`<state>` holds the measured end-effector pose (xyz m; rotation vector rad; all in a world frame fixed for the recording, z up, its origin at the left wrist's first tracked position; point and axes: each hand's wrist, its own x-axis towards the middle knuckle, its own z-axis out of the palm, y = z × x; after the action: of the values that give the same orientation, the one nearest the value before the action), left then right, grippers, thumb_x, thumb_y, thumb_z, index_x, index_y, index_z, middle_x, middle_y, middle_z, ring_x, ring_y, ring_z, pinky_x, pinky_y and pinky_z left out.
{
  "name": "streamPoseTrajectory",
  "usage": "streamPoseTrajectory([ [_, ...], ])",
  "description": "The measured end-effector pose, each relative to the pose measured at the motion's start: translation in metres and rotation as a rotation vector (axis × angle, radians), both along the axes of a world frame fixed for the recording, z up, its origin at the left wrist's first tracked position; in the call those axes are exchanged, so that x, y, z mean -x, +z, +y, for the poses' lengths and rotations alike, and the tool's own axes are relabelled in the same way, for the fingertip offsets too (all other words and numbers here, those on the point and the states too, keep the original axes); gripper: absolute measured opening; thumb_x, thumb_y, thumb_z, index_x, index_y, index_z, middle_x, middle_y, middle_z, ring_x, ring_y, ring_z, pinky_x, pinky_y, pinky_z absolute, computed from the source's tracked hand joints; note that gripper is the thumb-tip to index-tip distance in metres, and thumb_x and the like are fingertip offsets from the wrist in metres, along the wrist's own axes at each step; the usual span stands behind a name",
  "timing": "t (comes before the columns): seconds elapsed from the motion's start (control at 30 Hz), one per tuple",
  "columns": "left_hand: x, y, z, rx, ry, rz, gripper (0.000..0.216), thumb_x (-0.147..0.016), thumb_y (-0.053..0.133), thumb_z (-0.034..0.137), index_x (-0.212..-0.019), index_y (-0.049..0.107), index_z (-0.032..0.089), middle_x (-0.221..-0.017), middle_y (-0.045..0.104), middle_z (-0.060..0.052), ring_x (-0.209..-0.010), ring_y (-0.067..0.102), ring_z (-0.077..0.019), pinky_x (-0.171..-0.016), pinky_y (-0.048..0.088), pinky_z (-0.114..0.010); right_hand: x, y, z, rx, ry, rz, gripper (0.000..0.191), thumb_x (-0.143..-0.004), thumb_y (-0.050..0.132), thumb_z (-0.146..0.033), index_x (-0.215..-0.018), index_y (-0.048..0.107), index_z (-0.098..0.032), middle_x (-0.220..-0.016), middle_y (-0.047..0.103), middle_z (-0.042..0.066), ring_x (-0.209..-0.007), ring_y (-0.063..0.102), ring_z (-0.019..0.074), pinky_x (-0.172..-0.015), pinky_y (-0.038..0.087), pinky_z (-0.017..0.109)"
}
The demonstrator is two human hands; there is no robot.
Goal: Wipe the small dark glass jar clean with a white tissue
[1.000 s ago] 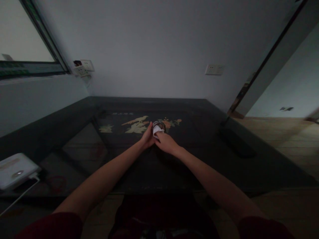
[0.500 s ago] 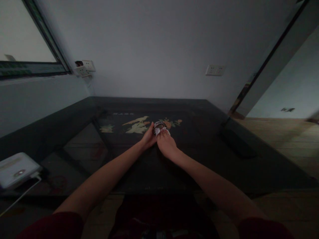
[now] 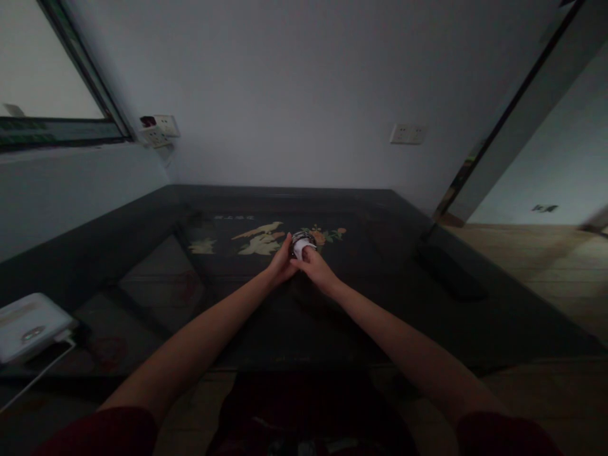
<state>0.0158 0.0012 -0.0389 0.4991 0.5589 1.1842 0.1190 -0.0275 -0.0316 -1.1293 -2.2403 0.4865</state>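
Note:
Over the middle of the dark table (image 3: pixel 370 316), my left hand (image 3: pixel 281 261) is closed round the left side of a small round shiny dish (image 3: pixel 304 236). Its rim glints dark and silvery; the dim light hides its exact kind. My right hand (image 3: pixel 317 267) pinches a white tissue or cloth (image 3: pixel 300 247) and presses it into the dish from the near side. Some of the dish's base is hidden behind my hands.
A white box-like device (image 3: pixel 35 323) with a white cable (image 3: pixel 40 377) lies at the table's left. Toward the right end is a dark flat object (image 3: pixel 451 272). A bird-and-flower picture (image 3: pixel 261 239) decorates the tabletop. Behind stands a wall with sockets (image 3: pixel 407 133).
My right hand has gone from fingers laid flat over the white cloth to a pinch with the fingers curled into the dish. My left hand keeps its hold.

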Motion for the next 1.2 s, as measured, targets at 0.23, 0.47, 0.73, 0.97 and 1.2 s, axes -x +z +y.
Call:
streamPoseTrajectory([
  [0.23, 0.001, -0.004, 0.003, 0.012, -0.078, -0.028, 0.056, -0.098, 0.029, 0.048, -0.116, 0.062, 0.007, -0.098, 0.072, -0.014, -0.097, 0.067, -0.0242, -0.097, 0.046, -0.037, -0.015, 0.01, -0.011, -0.076, 0.003, -0.291, 0.022, -0.088, 0.049, -0.013, -0.107, 0.057, -0.008, -0.112, 0.065, 0.019, -0.1, 0.063, 0.0249, -0.086, 0.049, 0.036],
  [0.47, 0.004, -0.008, 0.008, -0.01, -0.097, -0.07, 0.05, -0.099, 0.032, 0.044, -0.112, 0.064, 0.008, -0.096, 0.072, -0.012, -0.098, 0.067, -0.022, -0.098, 0.044, -0.033, -0.013, 0.016, -0.013, -0.198, -0.071, -0.458, 0.035, -0.091, 0.038, -0.005, -0.12, 0.056, -0.004, -0.128, 0.06, 0.022, -0.122, 0.054, 0.026, -0.11, 0.034, 0.039],
  [0.73, 0.003, -0.007, 0.009, -0.016, -0.071, -0.05, 0.049, -0.099, 0.031, 0.042, -0.11, 0.064, 0.008, -0.093, 0.073, -0.012, -0.1, 0.067, -0.0219, -0.101, 0.043, -0.034, -0.001, 0.002, -0.018, -0.216, -0.185, -0.409, 0.041, -0.089, 0.035, -0.004, -0.126, 0.051, 0.008, -0.133, 0.053, 0.031, -0.13, 0.047, 0.0295, -0.117, 0.022, 0.04],
  [0.97, 0.002, -0.004, 0.003, -0.017, -0.07, -0.03, 0.051, -0.098, 0.033, 0.045, -0.112, 0.064, 0.008, -0.093, 0.073, -0.013, -0.097, 0.067, -0.0232, -0.096, 0.047, -0.035, -0.008, -0.002, -0.012, -0.121, -0.092, -0.176, 0.031, -0.082, 0.05, -0.009, -0.112, 0.059, -0.007, -0.113, 0.066, 0.02, -0.106, 0.061, 0.0274, -0.095, 0.045, 0.04],
  [1.2, -0.001, 0.003, -0.002, -0.004, -0.01, 0.023, 0.049, -0.099, 0.033, 0.042, -0.114, 0.064, 0.007, -0.091, 0.073, -0.012, -0.091, 0.068, -0.0218, -0.092, 0.049, -0.032, -0.002, -0.009, 0.006, -0.02, -0.019, 0.066, 0.029, -0.088, 0.038, -0.013, -0.114, 0.051, -0.01, -0.099, 0.067, 0.009, -0.088, 0.064, 0.0163, -0.077, 0.05, 0.027],
])
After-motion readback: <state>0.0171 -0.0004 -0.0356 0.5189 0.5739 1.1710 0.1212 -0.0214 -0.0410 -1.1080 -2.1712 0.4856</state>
